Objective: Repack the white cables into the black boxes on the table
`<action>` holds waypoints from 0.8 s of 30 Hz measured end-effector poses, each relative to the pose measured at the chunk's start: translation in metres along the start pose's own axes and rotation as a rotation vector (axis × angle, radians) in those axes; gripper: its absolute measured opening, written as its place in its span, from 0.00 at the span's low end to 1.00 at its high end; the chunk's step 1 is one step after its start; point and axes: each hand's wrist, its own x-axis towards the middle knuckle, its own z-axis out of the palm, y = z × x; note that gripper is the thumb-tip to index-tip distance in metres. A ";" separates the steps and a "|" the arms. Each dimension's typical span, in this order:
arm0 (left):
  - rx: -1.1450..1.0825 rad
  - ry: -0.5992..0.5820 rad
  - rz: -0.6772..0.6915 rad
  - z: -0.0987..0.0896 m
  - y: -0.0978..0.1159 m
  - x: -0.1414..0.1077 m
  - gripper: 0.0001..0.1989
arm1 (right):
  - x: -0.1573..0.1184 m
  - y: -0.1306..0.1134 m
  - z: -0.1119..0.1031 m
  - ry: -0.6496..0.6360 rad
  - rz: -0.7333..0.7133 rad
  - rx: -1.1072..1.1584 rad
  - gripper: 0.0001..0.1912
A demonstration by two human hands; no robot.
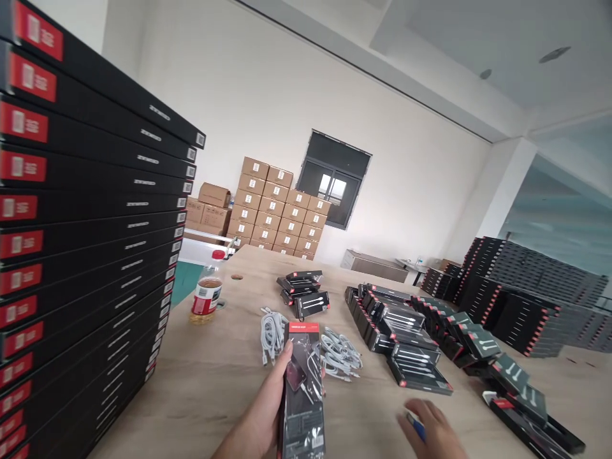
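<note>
My left hand (pixel 265 408) is closed around a long black retail box (pixel 305 411) with a red top edge, a printed picture of a cable and a glossy face. It is tilted up in front of me, above the table. At the lower right, my right hand (pixel 437 433), smeared by motion, has its fingers around a small blue tool (pixel 417 427) with a light tip; its exact kind is unclear. Behind the box lie two heaps of coiled white cables, a left heap (pixel 273 335) and a right heap (pixel 340 354).
A tall stack of black boxes (pixel 95 255) rises at the left. Beside it stands a drink bottle (pixel 207 293). Small black boxes (pixel 310 305) lie mid-table, with rows of cable boxes (pixel 406 325) to the right. Cartons (pixel 272 210) are piled by the wall.
</note>
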 end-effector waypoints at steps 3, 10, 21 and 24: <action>0.087 0.078 -0.044 0.001 -0.005 0.003 0.38 | 0.037 -0.093 0.020 -0.085 -0.090 0.230 0.17; 0.242 0.155 0.138 -0.014 0.002 0.005 0.31 | 0.060 -0.181 0.083 -0.047 -0.268 0.327 0.18; 0.307 0.090 -0.037 -0.006 -0.001 0.001 0.13 | 0.068 -0.129 0.079 0.148 -0.347 0.216 0.17; 0.294 0.046 -0.031 -0.003 0.001 0.000 0.14 | 0.068 -0.130 0.076 0.195 -0.320 0.227 0.18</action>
